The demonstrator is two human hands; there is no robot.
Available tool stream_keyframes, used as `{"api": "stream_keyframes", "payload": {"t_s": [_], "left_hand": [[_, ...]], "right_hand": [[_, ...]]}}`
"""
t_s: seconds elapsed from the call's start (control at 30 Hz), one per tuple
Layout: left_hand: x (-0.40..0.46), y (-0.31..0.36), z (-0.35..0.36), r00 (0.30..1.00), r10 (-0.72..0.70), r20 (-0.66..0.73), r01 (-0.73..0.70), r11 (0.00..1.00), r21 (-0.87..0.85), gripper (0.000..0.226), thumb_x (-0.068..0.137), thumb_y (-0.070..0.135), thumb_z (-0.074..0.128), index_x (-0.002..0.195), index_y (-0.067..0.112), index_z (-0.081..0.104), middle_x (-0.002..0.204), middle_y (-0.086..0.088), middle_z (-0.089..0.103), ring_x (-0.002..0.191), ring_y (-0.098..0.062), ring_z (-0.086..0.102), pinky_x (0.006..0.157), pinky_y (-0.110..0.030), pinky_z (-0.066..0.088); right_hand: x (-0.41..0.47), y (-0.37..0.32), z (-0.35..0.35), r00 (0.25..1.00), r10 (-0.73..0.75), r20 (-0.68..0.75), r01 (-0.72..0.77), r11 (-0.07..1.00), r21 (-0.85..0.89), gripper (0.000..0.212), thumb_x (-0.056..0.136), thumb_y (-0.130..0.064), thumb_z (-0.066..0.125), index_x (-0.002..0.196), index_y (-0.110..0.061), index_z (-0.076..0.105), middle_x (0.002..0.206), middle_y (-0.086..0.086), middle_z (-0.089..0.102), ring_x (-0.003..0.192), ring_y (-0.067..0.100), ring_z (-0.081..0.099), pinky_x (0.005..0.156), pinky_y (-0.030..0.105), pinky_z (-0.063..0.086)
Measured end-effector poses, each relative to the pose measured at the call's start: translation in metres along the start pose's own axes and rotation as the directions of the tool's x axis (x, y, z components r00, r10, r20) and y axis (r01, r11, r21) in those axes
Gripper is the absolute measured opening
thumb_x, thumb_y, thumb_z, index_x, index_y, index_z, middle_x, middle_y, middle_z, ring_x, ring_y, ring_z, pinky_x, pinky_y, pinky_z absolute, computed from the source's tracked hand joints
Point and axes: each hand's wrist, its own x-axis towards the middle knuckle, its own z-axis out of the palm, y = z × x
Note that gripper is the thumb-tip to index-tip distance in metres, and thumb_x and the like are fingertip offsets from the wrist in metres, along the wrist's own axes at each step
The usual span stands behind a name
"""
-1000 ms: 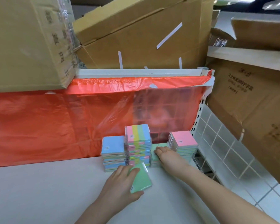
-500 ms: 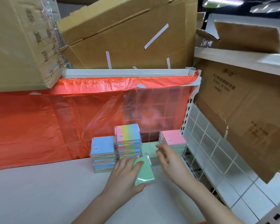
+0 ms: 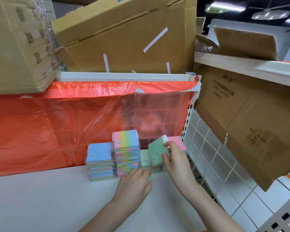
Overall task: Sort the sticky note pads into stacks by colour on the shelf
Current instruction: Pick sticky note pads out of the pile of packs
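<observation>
Stacks of sticky note pads stand side by side on the white shelf (image 3: 40, 198): a blue-topped stack (image 3: 100, 154), a taller striped stack (image 3: 126, 139), a low green stack (image 3: 145, 159) and a pink stack (image 3: 177, 142) at the right. My right hand (image 3: 176, 158) pinches a green pad (image 3: 157, 153), tilted on edge above the green stack. My left hand (image 3: 135, 183) lies flat on the shelf with straight fingers, its fingertips at the foot of the striped and green stacks. The pink stack is mostly hidden by the held pad and my right hand.
Orange plastic sheeting (image 3: 49, 124) hangs behind the stacks. Cardboard boxes (image 3: 124, 36) sit on the shelf above. A white wire grid panel (image 3: 206, 148) closes the shelf's right side, with a flattened carton (image 3: 249, 123) beyond it.
The green pad has passed from my left hand to my right hand, which lifted it on edge over the green stack. My left hand now lies flat on the shelf.
</observation>
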Motion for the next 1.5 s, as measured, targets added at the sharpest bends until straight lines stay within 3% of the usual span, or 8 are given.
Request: {"api": "stream_keyframes", "payload": {"t_s": [0.27,0.43,0.53,0.83,1.0,1.2,1.33,1.5], "left_hand": [[-0.017,-0.018,0.001,0.989,-0.072,0.127,0.067,0.997,0.046,0.033,0.099,0.035,0.032,0.129,0.027,0.047,0.128,0.005,0.051,0.122,-0.015,0.043,0.096,-0.028,0.035],[-0.025,-0.028,-0.001,0.983,-0.076,0.165,0.076,0.997,0.007,0.034,0.099,0.036,0.033,0.13,0.03,0.045,0.129,0.008,0.05,0.123,-0.013,0.041,0.096,-0.028,0.034],[-0.027,-0.029,0.0,0.982,-0.063,0.18,0.066,0.998,-0.006,0.034,0.099,0.037,0.032,0.13,0.032,0.044,0.129,0.009,0.049,0.123,-0.012,0.041,0.095,-0.027,0.034],[-0.03,-0.033,0.0,0.975,-0.108,0.194,0.113,0.993,-0.018,0.035,0.1,0.036,0.032,0.133,0.033,0.043,0.132,0.011,0.048,0.124,-0.01,0.04,0.096,-0.026,0.034],[-0.038,-0.037,-0.001,0.972,-0.148,0.182,0.155,0.988,-0.021,0.034,0.1,0.036,0.032,0.132,0.034,0.044,0.131,0.013,0.049,0.123,-0.009,0.041,0.094,-0.025,0.034],[-0.057,-0.044,0.002,0.961,-0.213,0.176,0.221,0.975,-0.027,0.034,0.1,0.035,0.033,0.131,0.034,0.045,0.129,0.014,0.05,0.122,-0.007,0.042,0.093,-0.025,0.035],[-0.079,-0.053,0.002,0.95,-0.266,0.161,0.272,0.962,-0.015,0.033,0.1,0.034,0.033,0.13,0.034,0.047,0.127,0.015,0.051,0.12,-0.006,0.044,0.091,-0.025,0.037],[-0.116,-0.078,-0.004,0.928,-0.362,0.092,0.366,0.93,-0.032,0.033,0.096,0.032,0.038,0.123,0.028,0.057,0.117,0.009,0.06,0.115,-0.014,0.053,0.086,-0.029,0.043]], "right_hand": [[0.028,-0.004,0.044,0.992,0.087,0.09,-0.069,0.98,-0.189,0.027,0.087,0.005,0.042,0.113,-0.002,0.047,0.11,0.015,0.051,0.094,0.034,0.052,0.074,0.04,0.039],[0.013,-0.008,0.053,0.973,0.07,0.221,0.041,0.887,-0.46,0.043,0.087,0.006,0.039,0.13,-0.002,0.037,0.145,0.023,0.025,0.135,0.035,0.028,0.103,0.034,0.033],[0.005,-0.013,0.05,0.957,0.047,0.287,0.115,0.845,-0.522,0.045,0.088,0.006,0.038,0.131,-0.004,0.039,0.147,0.016,0.025,0.139,0.032,0.021,0.102,0.037,0.038],[0.005,0.016,0.064,0.918,-0.092,0.385,0.273,0.852,-0.447,0.05,0.089,0.0,0.041,0.138,-0.007,0.038,0.144,0.01,0.035,0.134,0.027,0.03,0.108,0.03,0.028],[-0.002,0.031,0.074,0.938,-0.186,0.292,0.305,0.841,-0.446,0.065,0.041,-0.002,0.083,0.104,-0.008,0.068,0.106,0.01,0.067,0.094,0.026,0.067,0.081,0.03,0.055],[-0.013,0.036,0.079,0.945,-0.172,0.277,0.29,0.834,-0.47,0.072,0.043,0.005,0.075,0.113,-0.003,0.066,0.117,0.015,0.064,0.106,0.032,0.064,0.088,0.04,0.053],[-0.016,0.027,0.071,0.946,-0.263,0.188,0.31,0.905,-0.291,0.045,0.06,0.005,0.069,0.103,-0.006,0.065,0.106,0.01,0.065,0.095,0.029,0.064,0.077,0.037,0.056],[-0.048,0.003,0.081,0.883,-0.44,0.162,0.459,0.882,-0.108,0.03,0.073,-0.011,0.041,0.093,-0.017,0.063,0.088,-0.002,0.062,0.082,0.016,0.053,0.067,0.025,0.038]]}}
